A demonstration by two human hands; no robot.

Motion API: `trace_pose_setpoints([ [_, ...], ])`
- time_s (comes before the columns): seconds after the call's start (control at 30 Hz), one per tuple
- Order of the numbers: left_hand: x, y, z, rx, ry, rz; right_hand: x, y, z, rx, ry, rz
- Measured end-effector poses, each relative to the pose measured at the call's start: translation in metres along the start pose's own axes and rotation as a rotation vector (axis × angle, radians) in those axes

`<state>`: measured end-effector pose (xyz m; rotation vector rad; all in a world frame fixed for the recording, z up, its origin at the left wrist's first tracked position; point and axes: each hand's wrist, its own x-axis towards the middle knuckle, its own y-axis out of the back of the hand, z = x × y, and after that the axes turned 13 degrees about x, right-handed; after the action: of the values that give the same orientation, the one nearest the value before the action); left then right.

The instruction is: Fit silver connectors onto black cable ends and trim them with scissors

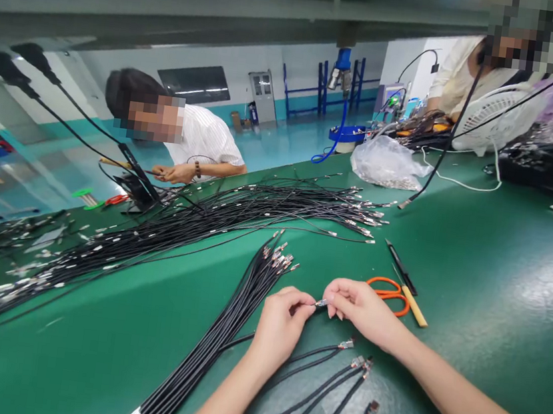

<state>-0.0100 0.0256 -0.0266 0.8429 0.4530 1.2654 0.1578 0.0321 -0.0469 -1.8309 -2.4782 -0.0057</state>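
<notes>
My left hand (282, 322) is closed on a black cable (238, 343), pinching it just behind its end. The small silvery connector (322, 302) on that end sits between my two hands. My right hand (357, 309) pinches the connector from the other side, thumb against fingers. Left of my hands lies a bundle of black cables (220, 334) with metal-tipped ends. Several loose cables (319, 390) with similar connectors lie on the green table below my hands. Orange-handled scissors (390, 291) rest just beyond my right hand, partly hidden by it.
A long heap of black cables (215, 216) stretches across the table (499, 281). A black pen-like tool (401, 268) and a yellowish stick (415, 307) lie by the scissors. Farther back are a plastic bag (388, 160), a white fan (499, 117) and a co-worker (204, 138) handling something thin.
</notes>
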Motion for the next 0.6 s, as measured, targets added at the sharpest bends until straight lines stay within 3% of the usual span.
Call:
trace_pose_setpoints([
  [0.17, 0.0003, 0.0034, -0.0014, -0.067, 0.020, -0.037, -0.0027, -0.0025, -0.0035, -0.174, 0.122, -0.003],
  [0.37, 0.0007, 0.0057, -0.0066, -0.255, 0.016, -0.259, -0.0033, -0.0035, 0.0007, -0.462, 0.213, 0.050],
  [0.6, 0.0020, 0.0056, -0.0083, -0.377, 0.033, -0.231, -0.0049, -0.0062, -0.0014, -0.436, 0.182, 0.054],
])
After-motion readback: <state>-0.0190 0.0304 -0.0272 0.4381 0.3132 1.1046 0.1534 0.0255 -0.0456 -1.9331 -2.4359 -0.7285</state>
